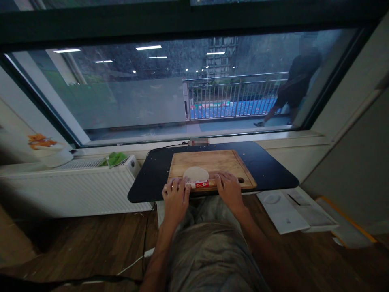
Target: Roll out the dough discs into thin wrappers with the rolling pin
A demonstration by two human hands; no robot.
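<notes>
Along near edge of wooden board, your left hand and right hand lay half-curled fingers over opposite ends of rolling pin; whether either closes underneath, cannot tell. Pale dough round sits on board, just beyond pin. Black table beneath board; white radiator left of it.

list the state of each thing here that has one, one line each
Left hand, bent over the rolling pin
Right hand, bent over it too
Rolling pin, lying crosswise under both hands
Dough, flattened, roughly round
Cutting board, lying flat on the table
Table, scattered with pale specks
Window lights, lit
Person outside, mid-stride
</notes>
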